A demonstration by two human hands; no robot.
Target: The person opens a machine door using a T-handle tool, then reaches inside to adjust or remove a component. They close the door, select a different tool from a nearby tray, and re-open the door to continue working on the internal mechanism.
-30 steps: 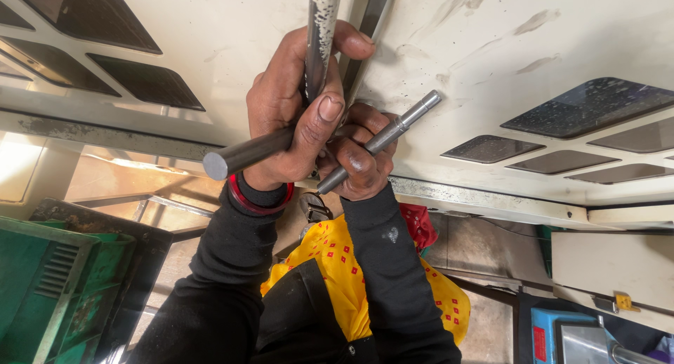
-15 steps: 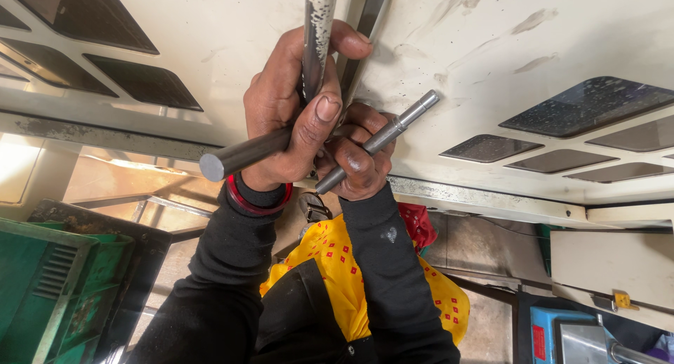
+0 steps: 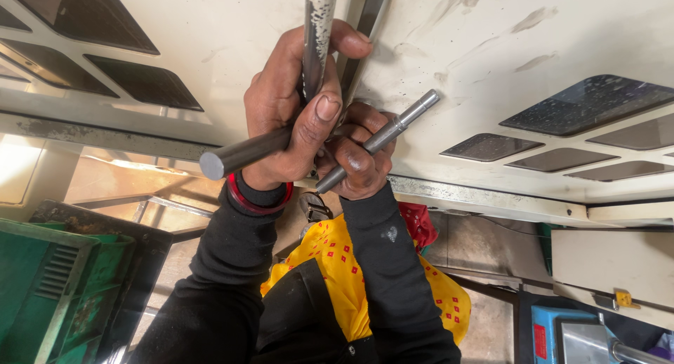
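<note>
My left hand [image 3: 291, 104] is wrapped around a thick grey steel bar [image 3: 232, 157] and also presses against a paint-flecked upright metal rod [image 3: 317, 27] that runs off the top edge. My right hand [image 3: 358, 157] sits just beside it and grips a thinner stepped steel pin [image 3: 393, 129], which slants up to the right. Both hands touch each other in front of a white metal panel [image 3: 449, 48]. Black sleeves cover both arms, and a red band circles my left wrist.
The white panel has dark cut-out openings at the left [image 3: 144, 80] and right [image 3: 590, 104]. A green plastic crate [image 3: 49, 280] stands lower left. Yellow patterned cloth [image 3: 337, 266] lies between my arms. A blue machine part [image 3: 562, 332] is lower right.
Both hands keep their grip and stay in place. The thick bar's near end has dipped very slightly; nothing else has shifted.
</note>
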